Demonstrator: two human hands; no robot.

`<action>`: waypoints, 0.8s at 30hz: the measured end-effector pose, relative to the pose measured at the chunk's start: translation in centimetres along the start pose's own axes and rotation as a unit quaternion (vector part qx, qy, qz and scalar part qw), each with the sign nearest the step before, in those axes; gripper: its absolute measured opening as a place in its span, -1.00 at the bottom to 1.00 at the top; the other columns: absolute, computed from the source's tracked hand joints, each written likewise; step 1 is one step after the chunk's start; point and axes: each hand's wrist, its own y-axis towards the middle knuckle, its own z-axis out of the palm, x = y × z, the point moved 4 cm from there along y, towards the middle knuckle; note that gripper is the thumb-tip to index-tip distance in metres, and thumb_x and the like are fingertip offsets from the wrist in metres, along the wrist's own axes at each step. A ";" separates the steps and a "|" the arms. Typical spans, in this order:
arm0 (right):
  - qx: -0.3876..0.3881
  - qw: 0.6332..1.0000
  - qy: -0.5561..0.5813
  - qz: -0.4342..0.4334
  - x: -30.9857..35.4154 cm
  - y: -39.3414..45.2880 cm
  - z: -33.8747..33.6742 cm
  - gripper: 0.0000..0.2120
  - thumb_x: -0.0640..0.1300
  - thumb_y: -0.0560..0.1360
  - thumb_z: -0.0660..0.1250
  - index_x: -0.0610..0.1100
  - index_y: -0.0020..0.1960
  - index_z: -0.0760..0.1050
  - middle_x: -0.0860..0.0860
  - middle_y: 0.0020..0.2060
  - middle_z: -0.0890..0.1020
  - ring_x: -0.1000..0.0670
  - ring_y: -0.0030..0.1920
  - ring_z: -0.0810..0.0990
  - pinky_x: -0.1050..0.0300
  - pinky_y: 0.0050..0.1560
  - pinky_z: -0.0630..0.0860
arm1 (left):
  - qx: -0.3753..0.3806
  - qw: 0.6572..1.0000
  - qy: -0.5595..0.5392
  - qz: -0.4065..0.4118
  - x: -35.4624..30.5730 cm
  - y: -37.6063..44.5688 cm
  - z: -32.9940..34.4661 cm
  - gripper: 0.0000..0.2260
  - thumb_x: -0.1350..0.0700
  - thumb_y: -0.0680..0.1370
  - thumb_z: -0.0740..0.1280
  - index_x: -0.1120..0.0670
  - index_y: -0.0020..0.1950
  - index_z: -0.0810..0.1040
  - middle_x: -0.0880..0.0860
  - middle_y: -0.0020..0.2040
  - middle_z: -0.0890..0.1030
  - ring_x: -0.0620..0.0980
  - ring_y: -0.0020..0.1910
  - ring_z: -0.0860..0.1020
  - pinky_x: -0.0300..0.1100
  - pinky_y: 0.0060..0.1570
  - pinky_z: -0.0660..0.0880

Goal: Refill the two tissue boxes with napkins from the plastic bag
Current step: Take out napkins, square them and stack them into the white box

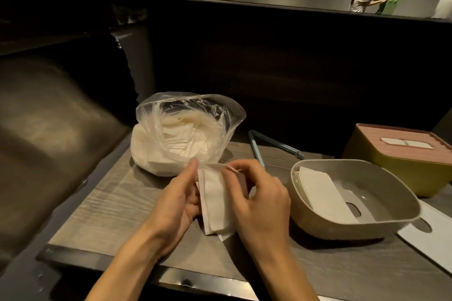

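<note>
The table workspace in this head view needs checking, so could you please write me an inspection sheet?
Surface: wood-grain table.
Job's things: open plastic bag of napkins; open beige tissue box partly filled; closed yellow box with pink lid; folded napkins in hand.
Clutter: blue tongs; white lid beside the beige box.
Grippers: left hand and right hand both hold the napkins.
Cables: nothing seen.
Surroundings: dark booth seating; people in the background.
</note>
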 end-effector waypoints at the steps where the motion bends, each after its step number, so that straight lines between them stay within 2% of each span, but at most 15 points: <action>1: 0.016 1.000 -0.010 -0.006 0.0 0.0 0.2 -0.88 0.16 0.60 0.31 0.17 0.06 0.57 0.28 -0.12 0.63 0.22 -0.06 0.57 0.08 -0.05 0.54 | 0.006 1.000 -0.014 -0.005 0.0 0.0 -0.2 -0.47 -0.17 0.67 0.11 0.18 0.21 0.68 0.25 0.12 0.71 0.14 0.07 0.71 0.01 0.04 0.63; 3: 0.063 0.998 0.016 0.018 -0.3 0.0 0.6 -0.82 0.15 0.62 0.33 0.20 0.21 0.52 0.28 0.04 0.58 0.22 0.08 0.55 0.17 0.04 0.53 | 0.015 1.000 0.006 0.003 0.0 0.0 0.0 -0.55 -0.12 0.65 0.18 0.18 0.26 0.65 0.26 0.13 0.70 0.21 0.12 0.69 0.09 0.14 0.62; 5: 0.097 0.989 0.058 0.099 -1.3 -0.4 0.6 -0.58 0.20 0.59 0.34 0.23 0.41 0.38 0.30 0.17 0.50 0.24 0.17 0.52 0.29 0.11 0.50 | 0.004 0.999 0.035 0.018 0.1 0.0 0.0 -0.70 0.06 0.64 0.28 0.15 0.29 0.63 0.24 0.12 0.71 0.25 0.16 0.67 0.09 0.18 0.59; 7: 0.129 0.974 0.093 0.163 -2.0 -1.0 0.4 -0.47 0.21 0.55 0.39 0.30 0.46 0.29 0.24 0.09 0.58 0.23 0.09 0.58 0.24 0.07 0.56 | -0.012 0.999 0.032 0.026 0.2 0.2 -0.3 -0.70 0.12 0.62 0.31 0.14 0.34 0.59 0.21 0.11 0.72 0.20 0.13 0.69 0.01 0.11 0.61; 9: 0.158 0.963 0.127 0.180 -1.9 -1.3 0.5 -0.52 0.09 0.55 0.44 0.36 0.38 0.32 0.11 -0.08 0.68 0.16 -0.04 0.67 0.11 -0.04 0.64 | -0.035 0.999 0.011 0.026 -0.2 0.1 -0.6 -0.63 0.10 0.60 0.35 0.06 0.42 0.50 0.13 0.13 0.73 0.13 0.15 0.69 0.06 0.16 0.59; 10: 0.157 0.957 0.158 0.187 -1.7 -1.3 0.4 -0.54 0.04 0.57 0.44 0.35 0.35 0.35 0.05 -0.12 0.70 0.12 -0.08 0.69 0.03 -0.06 0.66 | -0.036 0.999 0.002 0.018 -0.3 0.0 -0.7 -0.59 0.07 0.58 0.38 0.02 0.43 0.47 0.12 0.16 0.72 0.14 0.18 0.68 0.13 0.23 0.56; 12: 0.138 0.932 0.260 0.212 -1.3 -1.2 0.4 -0.55 -0.06 0.59 0.44 0.26 0.37 0.38 -0.01 -0.08 0.73 0.00 -0.07 0.74 -0.11 -0.02 0.69 | -0.001 0.999 -0.027 -0.021 -0.4 -0.5 -0.1 -0.60 0.00 0.58 0.39 0.09 0.39 0.54 0.21 0.21 0.68 0.24 0.24 0.63 0.24 0.33 0.48; 15: 0.147 0.896 0.351 0.228 -0.5 -0.9 0.6 -0.52 -0.16 0.61 0.40 0.18 0.42 0.34 -0.05 0.02 0.75 -0.12 -0.01 0.75 -0.21 0.05 0.68 | 0.069 0.985 -0.125 -0.102 -0.5 -1.7 0.9 -0.63 -0.03 0.58 0.34 0.20 0.23 0.69 0.28 0.23 0.66 0.20 0.22 0.66 0.04 0.21 0.60; 16: 0.150 0.894 0.356 0.228 -0.5 -0.9 0.7 -0.51 -0.18 0.61 0.40 0.16 0.43 0.33 -0.05 0.04 0.75 -0.12 0.00 0.75 -0.21 0.06 0.68 | 0.093 0.974 -0.166 -0.120 -0.5 -1.8 1.0 -0.61 -0.04 0.59 0.37 0.22 0.25 0.67 0.30 0.28 0.62 0.21 0.27 0.63 0.04 0.25 0.59; 19: 0.093 0.884 0.401 0.223 0.1 -0.7 0.2 -0.49 -0.18 0.58 0.39 0.10 0.45 0.33 -0.11 0.03 0.75 -0.14 0.01 0.75 -0.06 -0.01 0.71 | 0.159 0.943 -0.252 -0.151 -1.2 -1.7 0.7 -0.35 -0.08 0.58 0.43 0.29 0.52 0.39 0.33 0.53 0.37 0.22 0.54 0.35 0.10 0.57 0.24; 21: 0.042 0.883 0.421 0.204 0.4 -0.3 -0.6 -0.47 -0.13 0.53 0.39 0.11 0.45 0.34 -0.14 0.00 0.74 -0.15 0.00 0.75 -0.05 -0.05 0.71 | 0.198 0.940 -0.229 -0.156 -1.2 -1.9 1.0 -0.29 -0.12 0.54 0.47 0.26 0.54 0.37 0.33 0.56 0.31 0.23 0.60 0.22 0.13 0.62 0.08; 22: 0.032 0.884 0.424 0.195 0.3 -0.1 -0.8 -0.46 -0.11 0.52 0.39 0.11 0.45 0.34 -0.14 0.00 0.73 -0.16 -0.01 0.75 -0.08 -0.05 0.71 | 0.212 0.941 -0.214 -0.154 -1.0 -1.9 1.2 -0.28 -0.11 0.49 0.52 0.22 0.53 0.42 0.32 0.55 0.33 0.24 0.59 0.23 0.15 0.62 0.08; 24: 0.044 0.884 0.424 0.190 0.4 -0.1 -0.7 -0.45 -0.11 0.51 0.41 0.12 0.45 0.34 -0.15 0.00 0.73 -0.18 0.00 0.74 -0.12 -0.02 0.70 | 0.221 0.940 -0.214 -0.150 -0.9 -2.0 1.5 -0.29 -0.06 0.40 0.61 0.18 0.46 0.51 0.29 0.48 0.46 0.22 0.50 0.41 0.12 0.55 0.26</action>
